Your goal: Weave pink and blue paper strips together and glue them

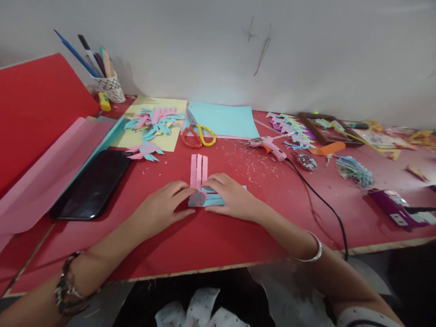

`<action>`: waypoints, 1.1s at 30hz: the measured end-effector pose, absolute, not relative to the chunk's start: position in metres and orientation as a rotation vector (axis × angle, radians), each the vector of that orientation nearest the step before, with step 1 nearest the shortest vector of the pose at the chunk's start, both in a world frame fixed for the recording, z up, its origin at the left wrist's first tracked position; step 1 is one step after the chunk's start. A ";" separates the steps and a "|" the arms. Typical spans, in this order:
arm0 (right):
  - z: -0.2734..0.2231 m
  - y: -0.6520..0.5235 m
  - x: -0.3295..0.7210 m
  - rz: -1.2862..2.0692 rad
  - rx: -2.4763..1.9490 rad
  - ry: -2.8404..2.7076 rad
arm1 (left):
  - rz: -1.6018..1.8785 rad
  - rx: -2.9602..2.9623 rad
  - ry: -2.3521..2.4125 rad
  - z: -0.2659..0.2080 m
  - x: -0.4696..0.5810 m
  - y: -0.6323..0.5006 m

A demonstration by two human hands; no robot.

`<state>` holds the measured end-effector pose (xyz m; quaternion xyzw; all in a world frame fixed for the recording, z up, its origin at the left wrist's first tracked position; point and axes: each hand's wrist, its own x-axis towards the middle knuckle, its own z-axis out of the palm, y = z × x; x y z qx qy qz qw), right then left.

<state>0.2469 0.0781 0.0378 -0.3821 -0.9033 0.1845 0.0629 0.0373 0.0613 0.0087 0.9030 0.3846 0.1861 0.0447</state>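
Note:
Pink paper strips (199, 170) point away from me and light-blue paper strips (214, 200) run to the right. They cross in a small woven square at the lower left, flat on the red table. My left hand (163, 204) closes on the left edge of that weave, thumb below and fingers above. Over the blue strips lies my right hand (235, 195), curled with its thumb at the lower edge and fingertips by the weave. The palm covers much of the blue strips.
Scissors (198, 131) lie beyond the weave, beside blue paper (221, 118) and a pile of cut pieces (155, 120). A black phone (93, 186) rests at left. A corded pink glue gun (269, 144), pen cup (111, 87) and purple power strip (397, 209) stand around.

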 end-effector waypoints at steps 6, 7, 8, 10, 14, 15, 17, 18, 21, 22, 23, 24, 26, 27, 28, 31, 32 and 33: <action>0.040 0.076 0.247 0.552 -1.156 -2.724 | 0.665 2.640 1.125 0.002 0.038 0.062; 0.039 0.076 0.247 0.559 -1.150 -2.717 | 0.665 2.627 1.120 0.001 0.038 0.062; 0.038 0.076 0.247 0.563 -1.146 -2.710 | 0.663 2.614 1.117 0.001 0.038 0.062; 0.036 0.076 0.247 0.566 -1.141 -2.701 | 0.655 2.600 1.102 0.001 0.038 0.062; 0.033 0.077 0.246 0.556 -1.118 -2.690 | 0.651 2.606 1.087 0.000 0.038 0.062; 0.033 0.077 0.246 0.556 -1.109 -2.691 | 0.652 2.614 1.086 -0.001 0.038 0.062; 0.033 0.077 0.246 0.560 -1.094 -2.695 | 0.663 2.635 1.081 -0.001 0.038 0.063; 0.033 0.077 0.246 0.567 -1.090 -2.696 | 0.666 2.647 1.073 -0.001 0.037 0.063; 0.033 0.077 0.247 0.590 -1.082 -2.691 | 0.650 2.676 1.067 0.000 0.037 0.063; 0.033 0.077 0.247 0.595 -1.078 -2.689 | 0.636 2.685 1.067 0.001 0.037 0.063; 0.033 0.077 0.247 0.596 -1.076 -2.687 | 0.626 2.692 1.068 0.001 0.037 0.064; 0.033 0.077 0.247 0.594 -1.074 -2.688 | 0.616 2.695 1.068 0.001 0.037 0.064; 0.034 0.077 0.247 0.586 -1.074 -2.695 | 0.610 2.693 1.058 0.002 0.037 0.064; 0.034 0.077 0.247 0.580 -1.077 -2.700 | 0.615 2.690 1.050 0.001 0.037 0.064; 0.034 0.077 0.246 0.573 -1.081 -2.705 | 0.625 2.691 1.037 0.001 0.037 0.065; 0.035 0.077 0.246 0.551 -1.084 -2.715 | 0.666 2.726 0.992 0.001 0.037 0.065; 0.034 0.077 0.246 0.544 -1.081 -2.716 | 0.678 2.743 0.983 0.002 0.037 0.065; 0.034 0.077 0.246 0.538 -1.077 -2.717 | 0.687 2.759 0.982 0.003 0.037 0.065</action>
